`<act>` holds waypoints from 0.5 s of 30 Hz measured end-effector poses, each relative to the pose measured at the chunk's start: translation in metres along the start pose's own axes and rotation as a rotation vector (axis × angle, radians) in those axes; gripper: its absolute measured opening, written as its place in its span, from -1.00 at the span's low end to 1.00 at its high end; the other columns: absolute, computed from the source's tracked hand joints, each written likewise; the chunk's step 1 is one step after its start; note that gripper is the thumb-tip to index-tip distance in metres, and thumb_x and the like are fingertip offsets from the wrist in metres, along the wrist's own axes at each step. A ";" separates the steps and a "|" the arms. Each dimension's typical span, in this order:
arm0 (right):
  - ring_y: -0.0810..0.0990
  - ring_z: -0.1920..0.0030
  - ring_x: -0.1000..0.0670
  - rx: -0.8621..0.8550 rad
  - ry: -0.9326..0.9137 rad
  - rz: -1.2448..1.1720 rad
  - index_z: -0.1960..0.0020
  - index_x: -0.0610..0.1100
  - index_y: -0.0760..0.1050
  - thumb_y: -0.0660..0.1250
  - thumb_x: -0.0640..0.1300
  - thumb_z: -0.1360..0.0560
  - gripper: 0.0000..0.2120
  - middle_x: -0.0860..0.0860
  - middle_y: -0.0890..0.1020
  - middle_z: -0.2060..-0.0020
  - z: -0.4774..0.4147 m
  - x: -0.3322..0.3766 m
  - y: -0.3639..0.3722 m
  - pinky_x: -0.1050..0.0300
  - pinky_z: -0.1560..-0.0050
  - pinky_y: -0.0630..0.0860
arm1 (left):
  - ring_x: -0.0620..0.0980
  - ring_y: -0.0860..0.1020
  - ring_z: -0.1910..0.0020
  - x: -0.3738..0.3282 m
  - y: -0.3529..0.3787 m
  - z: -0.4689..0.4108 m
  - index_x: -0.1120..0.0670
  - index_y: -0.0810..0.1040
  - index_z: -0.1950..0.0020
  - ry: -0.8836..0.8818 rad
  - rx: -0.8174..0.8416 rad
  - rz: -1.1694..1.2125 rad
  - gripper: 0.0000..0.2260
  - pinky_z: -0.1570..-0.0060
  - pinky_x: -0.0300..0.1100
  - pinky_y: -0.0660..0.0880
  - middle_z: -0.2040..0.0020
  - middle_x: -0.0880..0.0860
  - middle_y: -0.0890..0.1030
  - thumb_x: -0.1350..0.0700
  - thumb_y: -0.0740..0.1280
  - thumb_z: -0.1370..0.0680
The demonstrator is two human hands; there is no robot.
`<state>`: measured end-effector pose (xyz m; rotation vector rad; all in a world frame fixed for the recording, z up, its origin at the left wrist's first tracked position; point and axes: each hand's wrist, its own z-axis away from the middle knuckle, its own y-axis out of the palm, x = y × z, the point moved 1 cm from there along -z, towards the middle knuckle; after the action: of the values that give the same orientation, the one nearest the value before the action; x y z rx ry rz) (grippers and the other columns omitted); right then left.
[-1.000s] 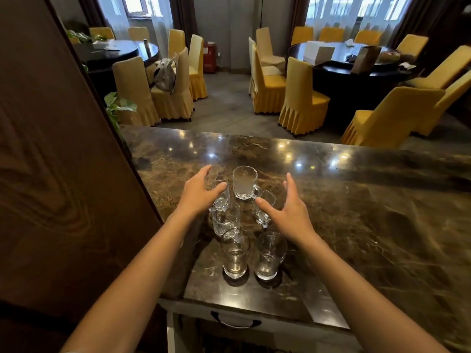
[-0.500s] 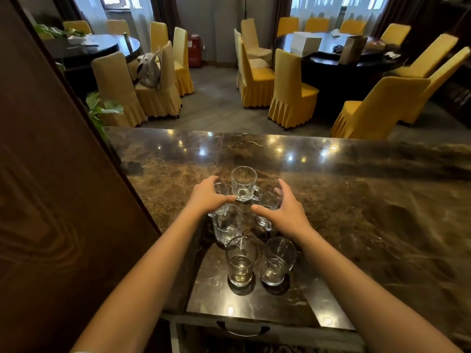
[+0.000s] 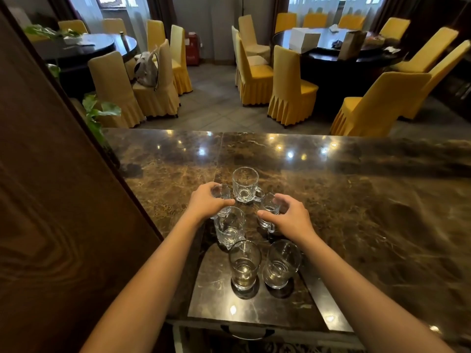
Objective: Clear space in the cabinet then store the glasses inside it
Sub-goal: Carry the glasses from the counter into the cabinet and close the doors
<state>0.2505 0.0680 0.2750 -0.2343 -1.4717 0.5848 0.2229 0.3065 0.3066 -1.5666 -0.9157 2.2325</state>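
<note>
Several clear glasses stand clustered on the brown marble counter (image 3: 356, 212). My left hand (image 3: 207, 203) grips a small glass (image 3: 219, 192) at the cluster's left. My right hand (image 3: 289, 216) curls round a small handled glass (image 3: 267, 212) at the right. Between and beyond them stands a handled mug (image 3: 245, 184). A larger glass (image 3: 229, 229) sits just below my left hand. Two tumblers (image 3: 244, 264) (image 3: 280, 263) stand nearest me. Below the counter's near edge a cabinet drawer handle (image 3: 247, 332) shows.
A dark wooden panel (image 3: 51, 200) rises close on the left, with a green plant (image 3: 99, 113) behind it. Beyond the counter are yellow-covered chairs (image 3: 290, 87) and two dark round tables (image 3: 344, 49). The counter stretches far to the right.
Both hands, spread open above the glasses a second ago, have come down and closed round the two small glasses at the cluster's sides. The view has tipped slightly.
</note>
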 end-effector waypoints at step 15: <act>0.57 -0.19 0.08 -0.115 -0.118 0.068 -0.35 -0.06 0.57 0.56 0.17 -0.38 -0.39 0.07 0.66 -0.21 -0.001 0.014 -0.011 0.17 -0.20 0.45 | 0.14 0.55 -0.29 -0.018 -0.014 0.014 0.00 0.55 -0.37 0.103 -0.201 0.021 -0.40 -0.31 0.18 0.49 -0.29 0.02 0.63 -0.11 0.58 -0.38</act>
<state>0.2535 0.0656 0.2923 -0.3463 -1.6183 0.5776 0.2152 0.3030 0.3315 -1.7661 -1.1278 2.1062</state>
